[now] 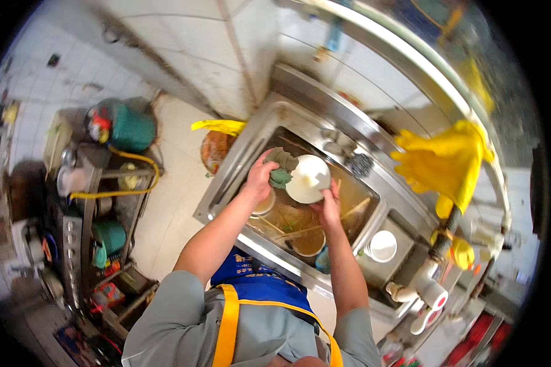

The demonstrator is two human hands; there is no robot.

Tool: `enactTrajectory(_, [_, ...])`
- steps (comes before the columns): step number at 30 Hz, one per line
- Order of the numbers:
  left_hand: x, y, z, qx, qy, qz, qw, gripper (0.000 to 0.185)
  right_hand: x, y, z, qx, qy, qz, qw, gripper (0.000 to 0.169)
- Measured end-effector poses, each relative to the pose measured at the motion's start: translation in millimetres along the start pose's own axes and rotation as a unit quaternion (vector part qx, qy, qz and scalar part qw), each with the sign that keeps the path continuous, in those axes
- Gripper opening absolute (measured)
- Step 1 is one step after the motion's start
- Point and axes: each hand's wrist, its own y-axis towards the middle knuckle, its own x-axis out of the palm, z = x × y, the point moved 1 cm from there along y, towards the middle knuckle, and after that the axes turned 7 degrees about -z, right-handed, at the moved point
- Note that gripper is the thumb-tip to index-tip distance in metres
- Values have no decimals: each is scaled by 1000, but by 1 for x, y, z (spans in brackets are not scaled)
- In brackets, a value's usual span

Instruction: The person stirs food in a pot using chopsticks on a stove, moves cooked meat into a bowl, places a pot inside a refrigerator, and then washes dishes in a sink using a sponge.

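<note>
My left hand [259,178] grips a crumpled grey-green cloth [282,166] at the left edge of a white bowl [308,176]. With its fingers on the rim, my right hand [329,206] holds this bowl above the water. Murky brown water fills the stainless steel sink basin [229,202] below both hands. Partly under the water lie a bowl [310,243] near the front and another bowl [264,204] beside my left wrist. Several chopsticks [356,208] float there. A blue-green cloth [323,260] is partly hidden by my right forearm.
A stack of white bowls [381,246] stands in the smaller right basin. A steel wool scourer [359,164] and grey sponges or cloths [337,142] lie on the back ledge. Yellow rubber gloves [445,160] hang from a pipe above the taps [424,293]. A green bucket [133,127] stands left.
</note>
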Motion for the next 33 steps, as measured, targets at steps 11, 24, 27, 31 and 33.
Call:
enactTrajectory(11, [-3,27,-95,104,831,-115,535,28,16,-9,23,93,55,18,994,68])
enactTrajectory(24, [6,60,-99,52,877,-89,469,48,9,-8,17,116,77,-45,989,66])
enactTrajectory(27, [14,63,-111,-21,700,-146,698,48,5,-4,25,119,66,-41,990,68])
enactTrajectory(31, [4,57,-89,-198,689,-394,575,36,-1,-3,18,137,33,-28,990,72])
enactTrajectory(33, [4,53,-83,-121,822,-359,426,30,5,-11,8,142,23,-19,989,74])
